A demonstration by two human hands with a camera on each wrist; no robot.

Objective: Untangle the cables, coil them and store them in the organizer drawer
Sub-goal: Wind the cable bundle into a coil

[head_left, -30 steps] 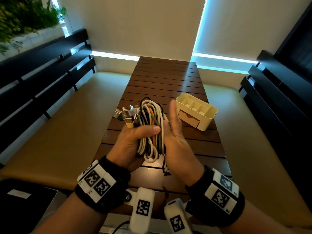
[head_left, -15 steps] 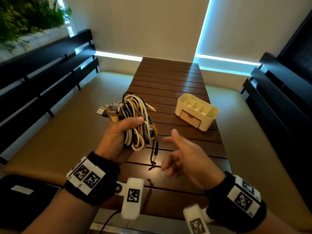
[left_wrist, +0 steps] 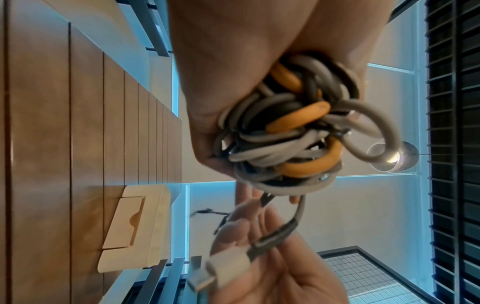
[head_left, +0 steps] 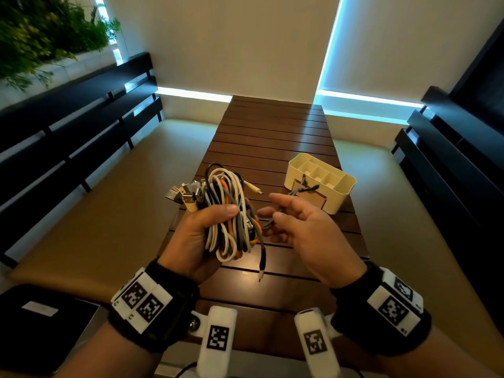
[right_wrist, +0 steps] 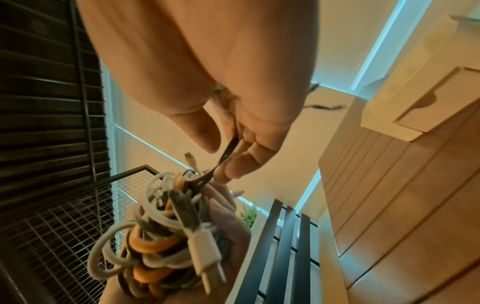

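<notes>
A tangled cable bundle (head_left: 227, 214) of white, orange, grey and black cords sits in my left hand (head_left: 215, 214), which grips it above the wooden table (head_left: 272, 137). Several plugs (head_left: 185, 196) stick out on its left, and one grey cord end (head_left: 262, 264) dangles below. My right hand (head_left: 275, 211) is beside the bundle and pinches a dark grey strand (head_left: 301, 190) drawn out of it. The wrist views show the bundle (left_wrist: 293, 131) and the strand (right_wrist: 230, 151) between thumb and fingers. The cream organizer (head_left: 341, 186) stands at the right, its drawer (head_left: 313, 199) closed.
Black slatted benches (head_left: 81, 126) run along both sides of the narrow table. A dark flat object (head_left: 41, 323) lies at the lower left. Plants (head_left: 41, 36) fill the upper left corner. The far half of the table holds nothing I can see.
My right hand rose from lower right to the bundle and took hold of a dark grey strand. The left hand kept its grip and shifted slightly right.
</notes>
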